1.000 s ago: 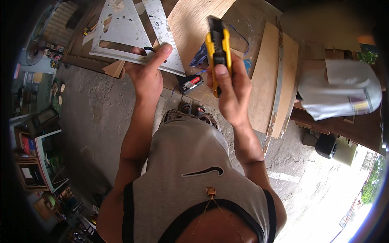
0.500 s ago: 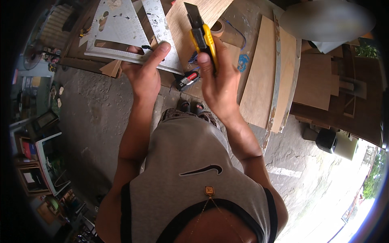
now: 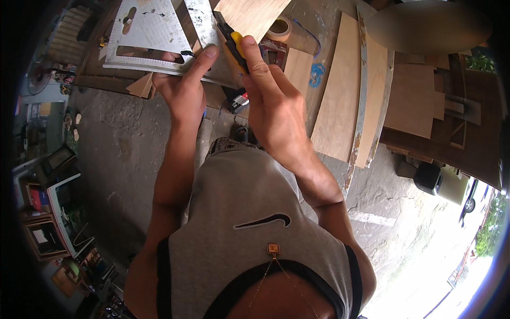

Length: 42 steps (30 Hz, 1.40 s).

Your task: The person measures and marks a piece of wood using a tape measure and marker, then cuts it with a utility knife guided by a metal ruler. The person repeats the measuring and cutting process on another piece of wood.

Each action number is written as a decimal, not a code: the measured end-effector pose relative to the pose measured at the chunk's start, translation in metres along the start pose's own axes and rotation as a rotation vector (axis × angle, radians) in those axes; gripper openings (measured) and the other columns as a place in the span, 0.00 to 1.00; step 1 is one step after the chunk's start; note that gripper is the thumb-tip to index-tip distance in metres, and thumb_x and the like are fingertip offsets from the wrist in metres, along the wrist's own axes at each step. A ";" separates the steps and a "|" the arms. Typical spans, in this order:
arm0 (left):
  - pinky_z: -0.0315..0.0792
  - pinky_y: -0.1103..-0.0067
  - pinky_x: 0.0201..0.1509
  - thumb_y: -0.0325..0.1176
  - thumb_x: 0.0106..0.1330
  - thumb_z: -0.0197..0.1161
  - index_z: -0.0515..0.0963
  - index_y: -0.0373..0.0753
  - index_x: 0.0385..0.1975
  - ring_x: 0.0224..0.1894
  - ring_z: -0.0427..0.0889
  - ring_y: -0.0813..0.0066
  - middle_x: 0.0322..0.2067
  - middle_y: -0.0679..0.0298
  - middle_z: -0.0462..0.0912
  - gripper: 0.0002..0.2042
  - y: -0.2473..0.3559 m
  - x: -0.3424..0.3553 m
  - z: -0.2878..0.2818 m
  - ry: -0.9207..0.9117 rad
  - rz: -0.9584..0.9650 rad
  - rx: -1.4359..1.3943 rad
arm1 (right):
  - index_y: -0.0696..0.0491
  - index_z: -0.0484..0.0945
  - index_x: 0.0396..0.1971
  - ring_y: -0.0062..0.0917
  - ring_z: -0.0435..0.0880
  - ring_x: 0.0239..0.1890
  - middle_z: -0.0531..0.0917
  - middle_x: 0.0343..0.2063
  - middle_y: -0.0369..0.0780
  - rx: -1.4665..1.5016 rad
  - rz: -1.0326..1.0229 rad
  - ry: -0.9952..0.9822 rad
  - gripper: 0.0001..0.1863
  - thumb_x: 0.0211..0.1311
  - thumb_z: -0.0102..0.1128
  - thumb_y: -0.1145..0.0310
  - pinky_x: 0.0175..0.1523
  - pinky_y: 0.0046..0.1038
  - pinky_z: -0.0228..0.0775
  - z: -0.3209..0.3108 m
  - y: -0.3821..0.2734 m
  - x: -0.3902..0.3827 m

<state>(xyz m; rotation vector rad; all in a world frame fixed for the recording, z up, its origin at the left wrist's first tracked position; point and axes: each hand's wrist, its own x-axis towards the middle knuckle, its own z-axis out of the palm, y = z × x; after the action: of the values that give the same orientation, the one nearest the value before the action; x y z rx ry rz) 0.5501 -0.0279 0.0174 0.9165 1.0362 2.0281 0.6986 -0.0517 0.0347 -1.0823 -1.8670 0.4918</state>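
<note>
My left hand (image 3: 187, 85) is closed on a silver metal speed square (image 3: 151, 32), a triangular layout tool with marked edges, its thumb on top. Along the speed square's right side runs a marked metal arm (image 3: 201, 18). In my right hand (image 3: 276, 106) is a yellow and black utility knife (image 3: 237, 41), index finger stretched along its body. The knife's blade end points up and left, close to the marked metal arm; whether they touch I cannot tell. Behind the knife lies a light wood board (image 3: 252, 16).
On the worktable are a roll of tape (image 3: 279, 28), a blue coil (image 3: 317, 75) and a black and red tool (image 3: 237, 101) near its front edge. Long plywood strips (image 3: 334, 90) lie to the right, split by a worn metal bar (image 3: 362, 80). More boards (image 3: 409, 101) are stacked beyond.
My right hand has swung the utility knife left and tipped it over toward the metal arm, index finger now along it. My left hand and the speed square have shifted slightly left.
</note>
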 end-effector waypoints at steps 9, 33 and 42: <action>0.73 0.80 0.41 0.19 0.51 0.69 0.75 0.30 0.33 0.36 0.80 0.74 0.32 0.59 0.80 0.11 0.007 0.035 -0.008 0.034 0.151 0.027 | 0.47 0.57 0.69 0.43 0.80 0.23 0.74 0.30 0.46 -0.012 0.027 -0.237 0.41 0.51 0.48 0.85 0.27 0.41 0.76 -0.002 0.010 -0.043; 0.71 0.81 0.41 0.16 0.49 0.71 0.76 0.30 0.33 0.33 0.79 0.79 0.32 0.61 0.82 0.13 0.008 0.027 0.013 -0.095 0.161 0.073 | 0.51 0.58 0.68 0.41 0.80 0.24 0.75 0.29 0.46 0.030 -0.145 0.004 0.42 0.48 0.49 0.89 0.28 0.38 0.76 -0.011 0.005 0.023; 0.73 0.79 0.39 0.14 0.51 0.67 0.77 0.29 0.33 0.32 0.79 0.76 0.33 0.59 0.80 0.11 0.000 0.054 -0.001 -0.049 0.245 0.102 | 0.49 0.57 0.68 0.40 0.78 0.21 0.73 0.26 0.45 -0.092 0.093 -0.450 0.43 0.48 0.49 0.89 0.25 0.39 0.75 -0.006 0.039 -0.065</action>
<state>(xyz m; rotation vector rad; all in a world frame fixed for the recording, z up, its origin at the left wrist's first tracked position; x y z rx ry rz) 0.5211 0.0147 0.0321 1.1910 1.0508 2.1545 0.7369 -0.0862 -0.0216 -1.1945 -2.2533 0.7587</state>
